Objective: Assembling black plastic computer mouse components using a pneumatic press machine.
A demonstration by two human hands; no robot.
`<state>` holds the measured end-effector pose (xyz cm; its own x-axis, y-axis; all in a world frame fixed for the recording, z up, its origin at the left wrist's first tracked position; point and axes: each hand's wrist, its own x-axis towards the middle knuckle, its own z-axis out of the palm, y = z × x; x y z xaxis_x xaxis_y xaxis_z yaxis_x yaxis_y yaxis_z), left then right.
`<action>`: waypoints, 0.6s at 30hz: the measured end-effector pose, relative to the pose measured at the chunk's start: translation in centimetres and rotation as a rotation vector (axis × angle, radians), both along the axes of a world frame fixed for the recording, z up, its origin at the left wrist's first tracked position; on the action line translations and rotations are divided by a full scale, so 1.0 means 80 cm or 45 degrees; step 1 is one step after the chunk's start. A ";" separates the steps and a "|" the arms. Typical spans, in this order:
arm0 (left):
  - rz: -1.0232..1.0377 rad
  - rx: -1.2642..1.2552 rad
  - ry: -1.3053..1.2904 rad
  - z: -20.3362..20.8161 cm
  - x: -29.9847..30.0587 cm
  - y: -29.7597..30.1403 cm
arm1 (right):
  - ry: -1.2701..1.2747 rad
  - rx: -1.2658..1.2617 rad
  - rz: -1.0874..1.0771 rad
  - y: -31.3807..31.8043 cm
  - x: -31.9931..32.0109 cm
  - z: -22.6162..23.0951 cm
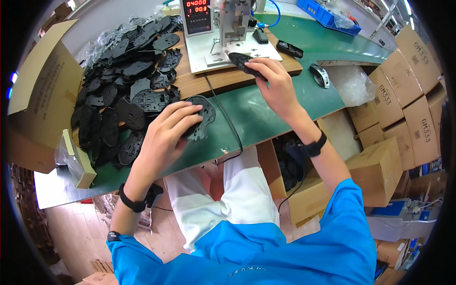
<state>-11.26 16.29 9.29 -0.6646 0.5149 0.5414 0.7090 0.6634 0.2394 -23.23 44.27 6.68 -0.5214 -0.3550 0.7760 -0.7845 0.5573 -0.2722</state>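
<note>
The left hand (pixel 166 135) grips a black plastic shell (pixel 207 116) over the table's near part, fingers across its top and thumb towards its near edge; the right hand (pixel 279 88) pinches a second black part (pixel 239 61) by its near end, the far end at the front of the machine's white base (pixel 202 56); whether that part touches the base I cannot tell; each wrist wears a black band, and the sleeves are blue.

The machine (pixel 232 28), a grey metal press with a dark box showing red lit digits (pixel 196 12) at its left, stands on a thick wooden board (pixel 186 84); the board lies on a green tabletop (pixel 256 114), glossy with reflected light; a black cable (pixel 224 111) runs from the board over the near edge; left of the machine a heap of black plastic pieces (pixel 135 71) spreads over board and table, clear wrapping behind it; right of the machine lie a dark shell (pixel 289 49) and, nearer, a black-and-silver one (pixel 319 76).

An open cardboard box (pixel 42 95) rises at the far left; a blue tray (pixel 327 16) sits at the back right; a clear plastic bag (pixel 351 85) bulges beside the table's right end, with brown cartons (pixel 403 80) stacked beyond; pale floor (pixel 71 232) shows below.
</note>
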 end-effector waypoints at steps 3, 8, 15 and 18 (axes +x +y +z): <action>-0.028 0.001 0.098 0.003 -0.029 -0.014 | 0.078 0.092 -0.039 -0.009 -0.034 0.000; -0.042 0.206 -0.089 0.005 -0.059 -0.018 | 0.099 0.288 -0.193 -0.017 -0.065 -0.021; 0.058 0.120 -0.206 -0.036 -0.082 -0.028 | 0.022 0.337 -0.183 -0.021 -0.080 -0.015; 0.110 0.166 -0.333 -0.036 -0.085 -0.038 | -0.102 0.380 -0.139 -0.011 -0.090 0.000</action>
